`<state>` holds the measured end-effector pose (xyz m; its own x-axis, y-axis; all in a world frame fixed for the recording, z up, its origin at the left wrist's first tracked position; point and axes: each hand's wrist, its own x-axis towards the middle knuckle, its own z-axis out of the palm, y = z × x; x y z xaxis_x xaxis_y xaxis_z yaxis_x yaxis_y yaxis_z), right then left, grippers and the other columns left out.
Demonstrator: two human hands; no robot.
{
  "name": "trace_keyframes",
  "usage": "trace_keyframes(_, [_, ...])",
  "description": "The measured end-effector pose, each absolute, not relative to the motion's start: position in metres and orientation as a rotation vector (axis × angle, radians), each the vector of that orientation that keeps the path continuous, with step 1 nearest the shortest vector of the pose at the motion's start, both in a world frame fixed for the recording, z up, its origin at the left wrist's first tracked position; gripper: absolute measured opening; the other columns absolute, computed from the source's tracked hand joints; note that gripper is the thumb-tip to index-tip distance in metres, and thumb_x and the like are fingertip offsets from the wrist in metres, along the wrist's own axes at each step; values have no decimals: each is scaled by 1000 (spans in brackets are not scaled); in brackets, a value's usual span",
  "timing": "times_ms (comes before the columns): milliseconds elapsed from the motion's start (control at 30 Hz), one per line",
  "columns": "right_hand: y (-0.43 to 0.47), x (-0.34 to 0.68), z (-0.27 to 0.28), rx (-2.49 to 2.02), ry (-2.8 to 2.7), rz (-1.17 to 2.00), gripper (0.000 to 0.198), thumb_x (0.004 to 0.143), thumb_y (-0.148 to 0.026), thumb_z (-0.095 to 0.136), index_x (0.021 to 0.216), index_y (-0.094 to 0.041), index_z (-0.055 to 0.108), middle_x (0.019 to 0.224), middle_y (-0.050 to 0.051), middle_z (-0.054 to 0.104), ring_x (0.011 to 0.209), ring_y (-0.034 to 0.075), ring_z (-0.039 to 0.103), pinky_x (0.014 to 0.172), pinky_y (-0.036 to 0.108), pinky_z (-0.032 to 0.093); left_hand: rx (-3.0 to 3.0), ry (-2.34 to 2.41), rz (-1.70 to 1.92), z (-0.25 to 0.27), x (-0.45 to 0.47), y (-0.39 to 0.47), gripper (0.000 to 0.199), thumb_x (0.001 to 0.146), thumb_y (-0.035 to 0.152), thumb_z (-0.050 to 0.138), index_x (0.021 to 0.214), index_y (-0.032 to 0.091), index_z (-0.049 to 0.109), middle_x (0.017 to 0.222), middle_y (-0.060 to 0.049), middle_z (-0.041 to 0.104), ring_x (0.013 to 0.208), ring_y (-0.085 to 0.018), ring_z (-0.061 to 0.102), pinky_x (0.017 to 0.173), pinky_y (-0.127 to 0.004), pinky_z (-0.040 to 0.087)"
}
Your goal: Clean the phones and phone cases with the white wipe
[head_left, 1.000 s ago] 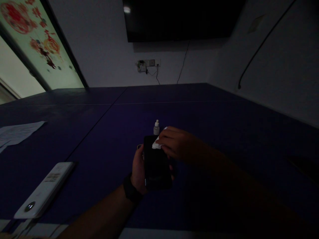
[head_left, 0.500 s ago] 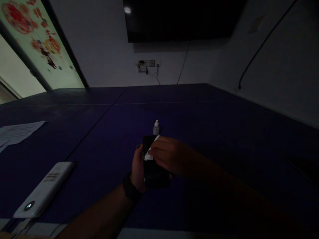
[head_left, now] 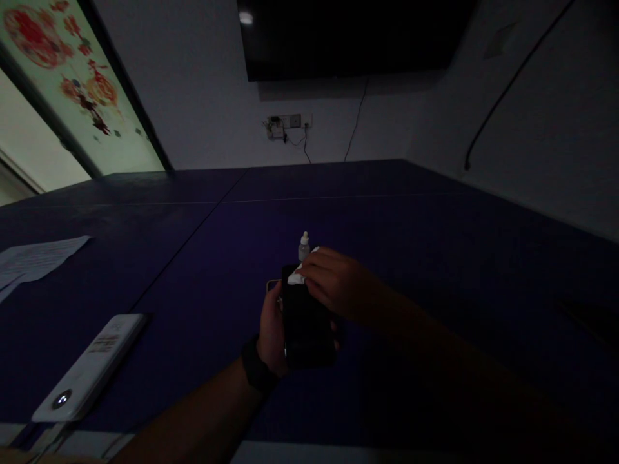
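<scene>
A dark smartphone lies in my left hand, its fingers wrapped round it from below and a black band on the wrist. My right hand pinches a white wipe against the upper end of the phone's dark face. Just beyond the phone, a small clear dropper bottle with a white cap stands upright on the table. Behind the phone's left edge shows part of a thin yellowish outline of something I cannot make out. The dim light hides the right fingertips.
A white power bank with a lit display and cables lies at the left front of the purple table. Printed sheets lie farther left. A large screen hangs on the far wall above sockets with cables.
My right hand has slid the wipe up toward the far end of the phone, baring more of its dark face. My left hand still holds the phone, shifted slightly right.
</scene>
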<state>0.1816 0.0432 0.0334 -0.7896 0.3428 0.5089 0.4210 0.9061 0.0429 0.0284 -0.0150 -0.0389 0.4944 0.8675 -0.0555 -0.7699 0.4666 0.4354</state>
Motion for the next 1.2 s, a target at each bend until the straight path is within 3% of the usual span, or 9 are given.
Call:
trace_keyframes(100, [44,186,34,-566,-2592,-159,16,92,-10,55,88,-14,70,89,8,69,84,20,62,79,33,51,403,333,979,-36,28,-17,62,93,67,47,105,11,70,90,-13,76,75,-28,73,67,-41,58])
trace_keyframes(267, [36,177,32,-442,-2664,-91,14,93,-10,58,92,-17,70,94,6,71,88,19,64,83,32,52,363,404,1071,-38,28,-18,52,94,62,51,91,14,70,77,-8,74,72,-25,73,68,-35,56])
trace_keyframes(433, [44,183,37,-633,-2566,-144,20,95,-9,53,86,-15,70,90,9,70,86,21,63,82,35,52,421,344,990,-34,30,-20,68,93,70,43,101,10,72,89,-13,76,75,-27,73,68,-41,58])
trace_keyframes(633, [35,179,37,-463,-2737,-52,18,96,-12,55,92,-21,70,93,4,71,87,18,64,81,29,51,378,450,1004,-43,30,-19,65,93,69,46,95,11,73,80,-14,75,71,-28,73,65,-40,58])
trace_keyframes(800, [44,184,39,-615,-2600,-144,20,96,-10,53,88,-14,71,93,9,70,85,20,62,83,34,50,416,352,978,-39,32,-19,69,92,71,43,101,10,73,89,-14,76,75,-27,73,67,-41,59])
trace_keyframes(1033, [38,182,38,-442,-2717,-75,14,95,-11,57,91,-15,71,91,7,71,85,18,63,80,31,51,437,377,938,-46,30,-22,75,92,75,39,100,8,73,86,-16,76,76,-28,74,69,-39,58])
trace_keyframes(1200, [42,184,43,-638,-2640,-191,19,96,-11,55,85,-15,70,89,8,70,83,20,62,78,33,50,452,280,948,-44,32,-21,72,93,73,41,106,9,72,92,-14,76,77,-27,73,70,-41,59])
